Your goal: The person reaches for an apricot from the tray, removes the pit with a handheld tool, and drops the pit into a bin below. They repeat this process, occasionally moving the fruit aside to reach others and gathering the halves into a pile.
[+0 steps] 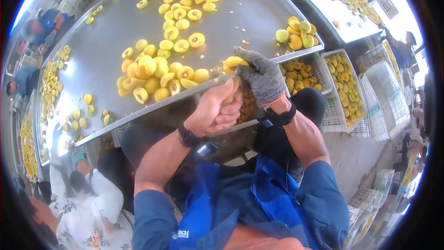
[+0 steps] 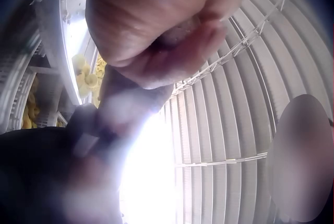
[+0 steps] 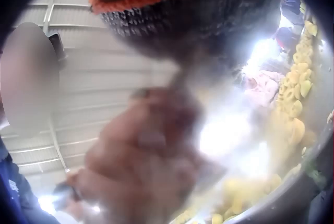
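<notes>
In the head view my bare left hand [image 1: 218, 109] is curled into a fist round a slim, tan, handle-like thing [image 1: 235, 85]; I cannot tell its kind. The left wrist view shows that fist [image 2: 162, 31] from below, hiding most of what it grips. My right hand [image 1: 264, 76], in a grey knitted glove with an orange cuff, holds a yellow stone fruit [image 1: 235, 62] just above the left fist. Both hands meet at the metal table's near edge. Blur in the right wrist view covers the glove [image 3: 193, 26] and the bare hand [image 3: 146, 156].
Halved yellow stone fruit [image 1: 152, 71] lie heaped on the metal table [image 1: 111, 32], with a small pile [image 1: 298, 33] near its right corner. Crates of fruit [image 1: 343, 83] and stacked white crates [image 1: 386, 97] stand at the right. Another person [image 1: 88, 199] works at the left.
</notes>
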{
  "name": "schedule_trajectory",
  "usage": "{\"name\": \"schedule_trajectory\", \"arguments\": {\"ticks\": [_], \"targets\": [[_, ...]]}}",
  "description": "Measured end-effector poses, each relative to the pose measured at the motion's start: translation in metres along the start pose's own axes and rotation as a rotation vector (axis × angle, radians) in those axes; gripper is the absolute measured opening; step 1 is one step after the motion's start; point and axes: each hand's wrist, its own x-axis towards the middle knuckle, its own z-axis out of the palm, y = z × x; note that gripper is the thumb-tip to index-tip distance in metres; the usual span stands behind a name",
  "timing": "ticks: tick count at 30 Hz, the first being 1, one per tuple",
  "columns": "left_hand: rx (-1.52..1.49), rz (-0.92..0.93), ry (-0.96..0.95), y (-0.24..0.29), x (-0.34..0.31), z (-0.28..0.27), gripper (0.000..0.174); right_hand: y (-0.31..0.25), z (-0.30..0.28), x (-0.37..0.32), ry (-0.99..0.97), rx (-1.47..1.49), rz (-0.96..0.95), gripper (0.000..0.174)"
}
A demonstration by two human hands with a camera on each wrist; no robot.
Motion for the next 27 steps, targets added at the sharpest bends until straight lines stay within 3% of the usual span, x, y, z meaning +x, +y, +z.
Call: {"name": "schedule_trajectory", "arguments": {"ticks": [2, 5, 8, 11, 13, 15, 20, 24, 27], "targets": [[-0.019, -0.012, -0.024, 0.002, 0.000, -0.001, 0.043, 0.000, -0.002, 0.001, -0.010, 0.080, 0.014, 0.040], [-0.071, -0.047, -0.109, 0.006, -0.003, -0.006, 0.042, 0.001, -0.006, 0.002, -0.054, -0.022, -0.077, 0.039], [-0.104, -0.076, -0.179, 0.007, -0.004, -0.014, 0.041, -0.009, -0.010, 0.005, -0.110, 0.071, 0.093, 0.038], [-0.120, -0.147, -0.252, 0.009, -0.004, -0.023, 0.040, 0.002, -0.007, 0.006, -0.140, 0.410, 0.208, 0.036], [-0.132, -0.156, -0.296, 0.008, -0.003, -0.024, 0.041, -0.016, -0.014, 0.005, -0.179, 0.320, 0.222, 0.035], [-0.013, -0.100, -0.249, 0.009, -0.006, -0.017, 0.042, -0.018, -0.022, 0.004, -0.228, 0.443, 0.300, 0.034], [0.065, -0.089, -0.186, 0.009, -0.005, -0.021, 0.044, -0.008, -0.024, 0.006, -0.258, 0.316, 0.177, 0.034], [-0.070, -0.137, -0.372, 0.004, 0.000, -0.030, 0.043, -0.008, -0.035, 0.007, -0.348, 0.415, 0.241, 0.035], [-0.096, -0.172, -0.493, 0.002, 0.003, -0.030, 0.042, 0.009, -0.041, 0.008, -0.334, 0.685, 0.388, 0.038]]}}
